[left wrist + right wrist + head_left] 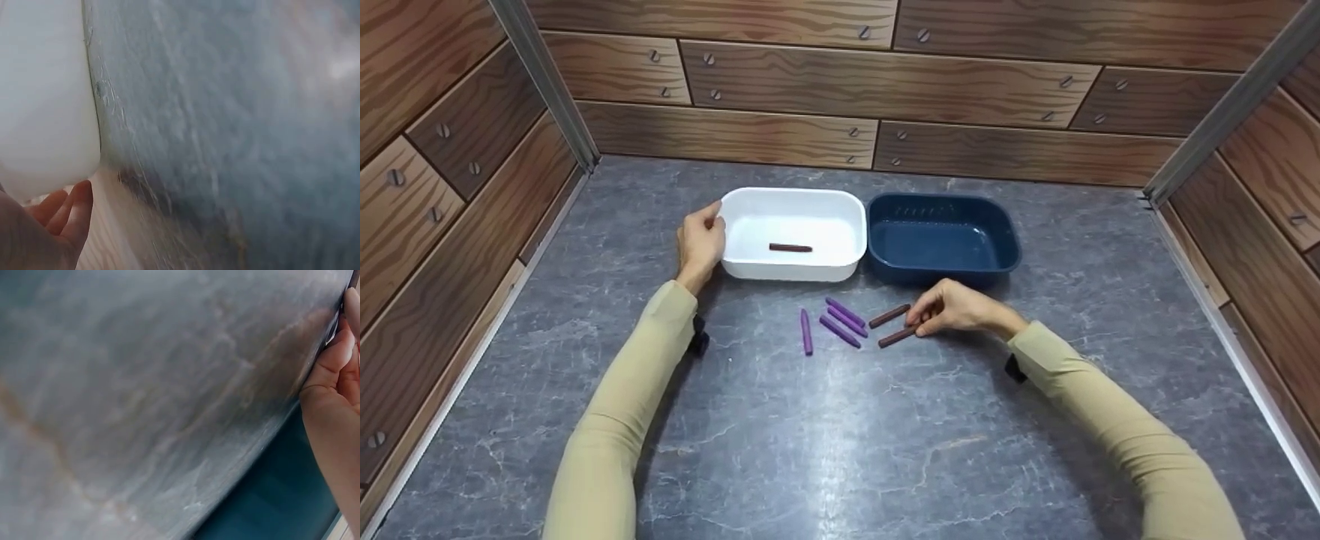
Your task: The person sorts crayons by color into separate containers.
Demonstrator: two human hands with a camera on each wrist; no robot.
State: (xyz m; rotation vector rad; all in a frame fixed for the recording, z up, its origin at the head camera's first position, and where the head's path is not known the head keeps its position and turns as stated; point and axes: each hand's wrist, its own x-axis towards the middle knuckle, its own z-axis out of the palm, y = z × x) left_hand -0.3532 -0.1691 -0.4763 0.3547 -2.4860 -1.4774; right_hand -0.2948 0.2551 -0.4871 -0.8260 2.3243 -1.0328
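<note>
The left hand [702, 241] is holding the white tub [791, 271]; the right hand [958, 307] is pinching a brown crayon [895, 337], its crowding fingers possibly risking rolling the neighbouring crayon [888, 316].

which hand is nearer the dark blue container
Right. The right hand is just in front of the dark blue container; the left hand is at the left end of the white container, which stands in between.

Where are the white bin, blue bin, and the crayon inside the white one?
White bin [789, 271]: head view, outside of its near wall.
Blue bin [930, 244]: head view, bare inside floor.
Crayon [790, 247]: head view, middle of its brown barrel.
</note>
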